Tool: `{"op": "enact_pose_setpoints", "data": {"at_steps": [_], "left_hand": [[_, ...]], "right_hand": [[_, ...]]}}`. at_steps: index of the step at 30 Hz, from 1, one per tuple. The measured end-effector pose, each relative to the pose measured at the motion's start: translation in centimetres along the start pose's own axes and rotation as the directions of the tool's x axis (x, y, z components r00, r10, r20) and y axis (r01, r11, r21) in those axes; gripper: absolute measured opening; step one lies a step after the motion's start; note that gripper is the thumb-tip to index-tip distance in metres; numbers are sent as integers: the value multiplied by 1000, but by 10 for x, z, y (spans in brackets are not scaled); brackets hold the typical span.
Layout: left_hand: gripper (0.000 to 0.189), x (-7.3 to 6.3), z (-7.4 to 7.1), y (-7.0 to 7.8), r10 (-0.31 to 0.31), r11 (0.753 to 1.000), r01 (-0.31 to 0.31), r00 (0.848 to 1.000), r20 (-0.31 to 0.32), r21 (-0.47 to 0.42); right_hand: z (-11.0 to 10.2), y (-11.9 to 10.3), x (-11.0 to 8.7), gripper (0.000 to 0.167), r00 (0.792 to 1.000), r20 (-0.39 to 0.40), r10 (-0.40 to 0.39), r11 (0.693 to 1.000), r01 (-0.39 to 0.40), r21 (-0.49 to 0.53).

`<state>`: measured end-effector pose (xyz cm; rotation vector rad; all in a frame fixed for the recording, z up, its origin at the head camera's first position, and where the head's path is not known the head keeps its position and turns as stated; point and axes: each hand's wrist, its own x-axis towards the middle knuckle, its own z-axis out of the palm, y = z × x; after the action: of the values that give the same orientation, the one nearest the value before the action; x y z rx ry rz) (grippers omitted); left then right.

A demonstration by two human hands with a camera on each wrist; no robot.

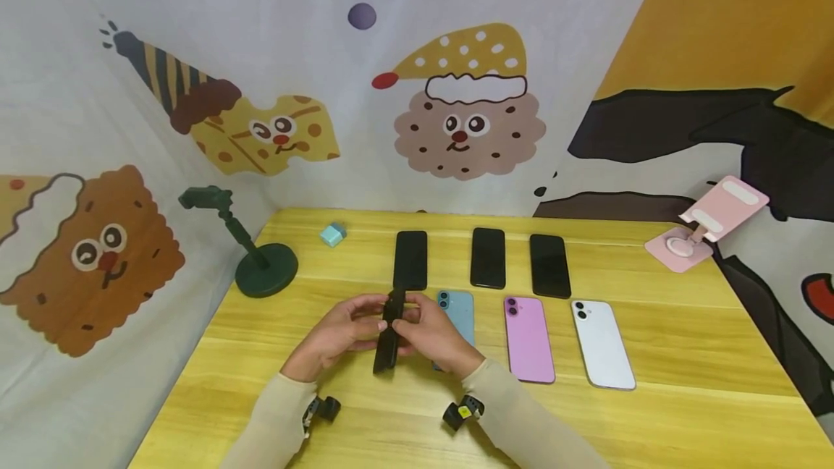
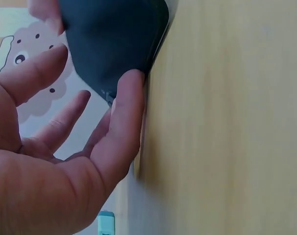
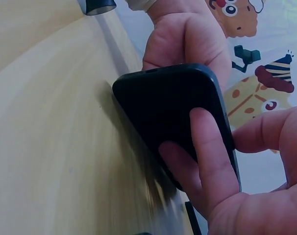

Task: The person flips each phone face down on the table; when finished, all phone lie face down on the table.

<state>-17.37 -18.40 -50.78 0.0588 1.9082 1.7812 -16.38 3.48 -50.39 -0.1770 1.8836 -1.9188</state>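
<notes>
Both hands hold a dark phone (image 1: 387, 349) tilted up nearly on edge above the wooden table. My left hand (image 1: 345, 326) grips its left side, and in the left wrist view one digit of that hand (image 2: 65, 181) presses near a corner of the phone (image 2: 114, 39). On the other side my right hand (image 1: 433, 331) grips it. In the right wrist view two right-hand fingers (image 3: 212, 152) lie across the black face of the phone (image 3: 163, 103), with another digit at its edge. A blue phone (image 1: 464, 310) lies partly hidden behind the right hand and wrist.
Pink (image 1: 529, 339) and white (image 1: 604, 346) phones lie to the right. Behind are three black phones (image 1: 410, 259), (image 1: 489, 259), (image 1: 550, 266). A green stand (image 1: 267, 270) and light-blue block (image 1: 333, 234) stand left, a pink stand (image 1: 730, 205) far right.
</notes>
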Motion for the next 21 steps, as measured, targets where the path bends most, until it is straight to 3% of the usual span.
{"op": "enact_pose_setpoints", "data": {"at_steps": [21], "left_hand": [[72, -2, -8, 6, 3, 998, 2, 996, -86, 55]], "right_hand": [[-7, 5, 6, 57, 999, 30, 12, 999, -13, 48]]}}
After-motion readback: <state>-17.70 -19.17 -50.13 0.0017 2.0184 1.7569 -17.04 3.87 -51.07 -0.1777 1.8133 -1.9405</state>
